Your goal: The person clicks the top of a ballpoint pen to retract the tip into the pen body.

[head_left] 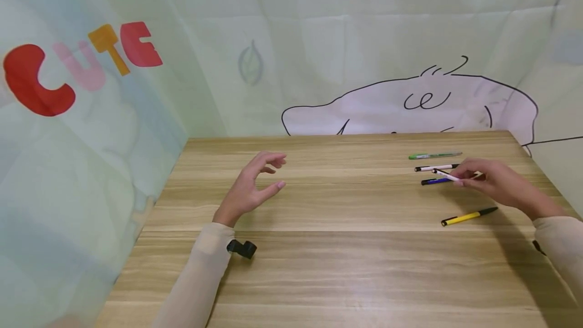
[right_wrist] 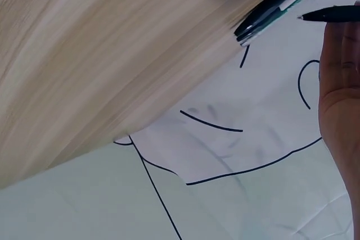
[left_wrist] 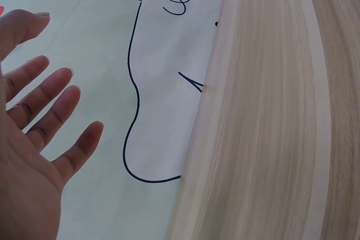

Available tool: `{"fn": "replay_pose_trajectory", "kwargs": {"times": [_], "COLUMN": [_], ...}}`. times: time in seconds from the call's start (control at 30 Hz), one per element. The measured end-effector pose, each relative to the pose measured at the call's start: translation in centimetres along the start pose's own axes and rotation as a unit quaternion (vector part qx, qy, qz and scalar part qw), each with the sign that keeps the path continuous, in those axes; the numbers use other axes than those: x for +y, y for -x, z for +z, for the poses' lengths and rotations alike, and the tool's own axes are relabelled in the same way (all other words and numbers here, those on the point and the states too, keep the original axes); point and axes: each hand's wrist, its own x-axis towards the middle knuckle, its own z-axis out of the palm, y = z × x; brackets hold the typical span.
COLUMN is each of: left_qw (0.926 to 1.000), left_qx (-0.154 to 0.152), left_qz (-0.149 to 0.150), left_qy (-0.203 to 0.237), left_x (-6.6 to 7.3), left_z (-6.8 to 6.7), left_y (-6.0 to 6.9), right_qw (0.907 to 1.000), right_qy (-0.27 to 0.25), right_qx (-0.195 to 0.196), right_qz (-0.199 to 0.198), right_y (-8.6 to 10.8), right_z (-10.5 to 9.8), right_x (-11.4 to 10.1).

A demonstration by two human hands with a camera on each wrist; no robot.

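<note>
The right hand is extended over the far right of the table; a white pen is pinched between its thumb and fingers and held raised, the black tip exposed in the right wrist view. Beneath and beyond, a blue pen, a second white pen and a green pen are laid nearly parallel. A yellow pen is set apart, nearer the wearer. The left hand is raised, palm inward, thumb and gently bent fingers parted widely.
</note>
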Motion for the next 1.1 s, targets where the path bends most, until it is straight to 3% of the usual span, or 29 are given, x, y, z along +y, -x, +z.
{"fn": "replay_pose_trajectory", "kwargs": {"times": [0.33, 0.5, 0.63, 0.93, 1.1], "left_qw": [1.0, 1.0, 0.9999, 0.9997, 0.9995], "left_qx": [-0.005, -0.001, -0.002, -0.008, -0.011], "left_qz": [0.003, 0.006, 0.013, 0.023, 0.027], "left_qy": [0.004, 0.002, -0.004, -0.009, -0.014], "left_x": [-0.2, -2.5, -3.8, -3.8, -3.7], "left_z": [0.2, 0.6, 0.6, 0.7, 0.9], "left_y": [-0.3, -0.1, 0.0, -0.3, -0.6], "right_qw": [0.9921, 0.9839, 0.98, 0.972, 0.9706], "right_qy": [-0.076, -0.1, -0.129, -0.19, -0.198], "right_qx": [0.005, 0.004, 0.015, 0.049, 0.055], "right_qz": [0.1, 0.148, 0.15, 0.13, 0.126], "right_y": [-0.4, -0.4, -0.6, -1.2, -1.7], "right_z": [-0.2, -0.4, -0.3, 0.3, 0.6], "right_x": [-1.5, -2.4, -2.7, -3.8, -4.3]}}
